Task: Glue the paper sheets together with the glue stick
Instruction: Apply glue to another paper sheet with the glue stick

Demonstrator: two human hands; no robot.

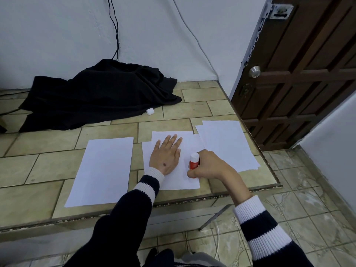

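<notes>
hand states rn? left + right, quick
Left hand: open, fingers straight, pressing flat on the middle paper sheet.
Right hand: closed around the red glue stick.

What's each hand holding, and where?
Right hand grips the glue stick around its red body. Left hand holds nothing; it lies flat on the middle sheet.

Head view, steeply down onto table
</notes>
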